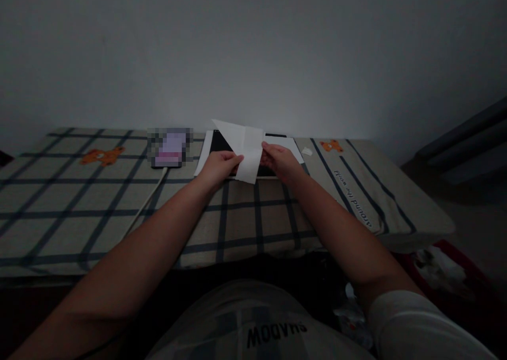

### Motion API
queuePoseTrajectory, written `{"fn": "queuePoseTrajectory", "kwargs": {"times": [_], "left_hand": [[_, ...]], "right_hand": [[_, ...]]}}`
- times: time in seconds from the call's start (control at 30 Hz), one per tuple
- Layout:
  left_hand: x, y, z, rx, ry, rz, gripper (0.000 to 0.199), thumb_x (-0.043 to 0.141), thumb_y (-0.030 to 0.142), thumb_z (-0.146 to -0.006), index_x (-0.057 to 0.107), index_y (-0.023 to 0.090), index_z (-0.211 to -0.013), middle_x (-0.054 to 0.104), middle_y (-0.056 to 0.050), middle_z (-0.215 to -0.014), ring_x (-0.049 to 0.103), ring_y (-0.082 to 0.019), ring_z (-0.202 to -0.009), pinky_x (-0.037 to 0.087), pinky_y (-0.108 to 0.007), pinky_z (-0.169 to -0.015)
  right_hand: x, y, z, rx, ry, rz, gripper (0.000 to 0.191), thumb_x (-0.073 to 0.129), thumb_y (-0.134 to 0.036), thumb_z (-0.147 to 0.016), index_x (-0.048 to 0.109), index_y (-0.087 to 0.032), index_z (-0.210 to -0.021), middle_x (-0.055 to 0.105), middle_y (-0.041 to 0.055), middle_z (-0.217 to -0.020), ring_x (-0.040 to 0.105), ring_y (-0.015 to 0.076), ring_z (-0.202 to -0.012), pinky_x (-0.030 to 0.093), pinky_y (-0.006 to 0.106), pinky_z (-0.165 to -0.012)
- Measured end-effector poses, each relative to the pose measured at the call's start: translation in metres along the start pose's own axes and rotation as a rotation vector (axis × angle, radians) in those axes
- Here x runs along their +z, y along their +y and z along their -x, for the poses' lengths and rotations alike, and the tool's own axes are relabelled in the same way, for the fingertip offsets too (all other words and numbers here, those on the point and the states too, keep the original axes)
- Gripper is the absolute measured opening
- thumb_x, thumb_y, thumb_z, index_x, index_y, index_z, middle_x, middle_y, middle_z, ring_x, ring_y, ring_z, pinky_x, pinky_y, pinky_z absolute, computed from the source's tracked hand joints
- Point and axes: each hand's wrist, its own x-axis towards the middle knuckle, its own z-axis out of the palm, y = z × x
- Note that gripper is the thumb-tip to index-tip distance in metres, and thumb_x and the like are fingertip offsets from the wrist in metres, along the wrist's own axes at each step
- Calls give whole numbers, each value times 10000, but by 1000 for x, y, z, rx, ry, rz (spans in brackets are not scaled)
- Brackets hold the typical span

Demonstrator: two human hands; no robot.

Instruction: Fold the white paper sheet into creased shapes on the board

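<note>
A folded sheet of white paper (247,143) is held up between my two hands, one corner pointing to the upper left. My left hand (221,165) pinches its lower left edge between thumb and fingers. At the right edge of the paper, my right hand (279,158) grips it with closed fingers. Beneath the paper lies a flat dark panel with a light rim (217,142), perhaps a tablet; most of it is covered. More white paper (284,146) lies under and beside my right hand, and another white strip (203,156) shows left of the dark panel.
A phone (170,148) with a lit, blurred screen lies to the left, its white cable (148,199) running toward me. A small paper scrap (307,151) is on the right. The checked tablecloth (253,212) covers the table against the wall. A red bin (471,267) with crumpled waste stands at lower right.
</note>
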Motion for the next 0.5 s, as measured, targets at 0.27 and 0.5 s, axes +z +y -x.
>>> {"fn": "queuePoseTrajectory", "kwargs": {"times": [0.27, 0.5], "left_hand": [[0, 2, 0, -27, -12, -21, 260, 859, 283, -698, 663, 156, -584, 635, -36, -588, 554, -122, -535, 458, -247, -563], [-2, -1, -1, -15, -59, -2, 224, 815, 282, -725, 670, 166, -601, 631, -31, -581, 543, -125, -532, 422, -244, -535]], "right_hand": [[-4, 0, -2, -66, 118, 157, 320, 825, -501, -724, 710, -206, -769, 684, 21, -727, 627, 144, -694, 556, 325, -738], [-5, 1, -2, -75, 110, 146, 296, 807, -490, -739, 707, -212, -768, 673, 22, -728, 616, 146, -695, 547, 328, -731]]}}
